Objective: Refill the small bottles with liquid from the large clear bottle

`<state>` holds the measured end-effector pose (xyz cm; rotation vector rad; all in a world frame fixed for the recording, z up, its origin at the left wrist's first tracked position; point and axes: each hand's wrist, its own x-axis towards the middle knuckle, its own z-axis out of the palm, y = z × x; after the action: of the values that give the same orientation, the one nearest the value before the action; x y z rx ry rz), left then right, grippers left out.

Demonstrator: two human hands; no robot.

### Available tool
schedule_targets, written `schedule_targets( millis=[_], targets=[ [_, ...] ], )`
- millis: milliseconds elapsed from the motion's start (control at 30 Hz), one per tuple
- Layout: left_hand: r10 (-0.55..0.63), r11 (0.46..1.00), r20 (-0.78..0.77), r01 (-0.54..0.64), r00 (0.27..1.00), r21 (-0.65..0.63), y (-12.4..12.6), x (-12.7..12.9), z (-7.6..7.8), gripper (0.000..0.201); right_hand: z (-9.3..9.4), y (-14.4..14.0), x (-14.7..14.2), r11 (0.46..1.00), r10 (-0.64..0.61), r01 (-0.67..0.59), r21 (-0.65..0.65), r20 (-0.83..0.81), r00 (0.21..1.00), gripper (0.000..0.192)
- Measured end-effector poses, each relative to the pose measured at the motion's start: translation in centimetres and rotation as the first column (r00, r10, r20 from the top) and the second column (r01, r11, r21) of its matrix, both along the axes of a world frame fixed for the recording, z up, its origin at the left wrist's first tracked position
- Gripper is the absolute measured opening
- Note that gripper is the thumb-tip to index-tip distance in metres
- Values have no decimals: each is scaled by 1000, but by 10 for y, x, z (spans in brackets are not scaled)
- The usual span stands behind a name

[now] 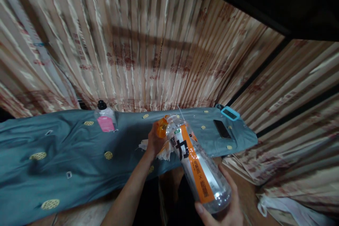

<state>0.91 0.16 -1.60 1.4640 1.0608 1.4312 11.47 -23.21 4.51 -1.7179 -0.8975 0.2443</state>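
A large clear plastic bottle [200, 169] with an orange and white label is tilted in front of me, its neck end pointing away to the left. My right hand [225, 201] grips the base of this bottle. At the neck end, my left hand [155, 141] is closed around an orange translucent object [162, 128]; whether that is a cap or a small container I cannot tell. Crumpled white tissue [165, 152] lies on the cloth beneath my left hand. A thin pale stick [181, 113] shows just behind the bottle.
A blue-green cloth [79, 155] with yellow patterns covers the long surface. On it stand a clear bottle with a pink label [106, 122] at left, a dark phone [222, 129] and a blue-framed device [230, 113] at right. Pleated curtains [148, 42] hang behind.
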Motion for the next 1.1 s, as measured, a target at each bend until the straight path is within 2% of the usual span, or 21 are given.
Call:
schedule_targets(
  millis=[167,433,800,1100],
  targets=[
    [-10,1000,-23,10,1000,-9,-1,-1,3,48,2,1,-1,1000,9,-10,8,18,1000,90],
    [4,1000,-43,-3,999,14,1,-3,3,43,4,4,-4,1000,-23,23,-10,-28,999,90],
    [7,1000,-68,-6,998,12,0,-3,3,49,-1,3,-2,999,-45,46,-12,15,999,89],
    [7,1000,-42,-7,999,7,2,-3,1,45,-1,3,-1,1000,-29,29,-11,0,1000,96]
  ],
)
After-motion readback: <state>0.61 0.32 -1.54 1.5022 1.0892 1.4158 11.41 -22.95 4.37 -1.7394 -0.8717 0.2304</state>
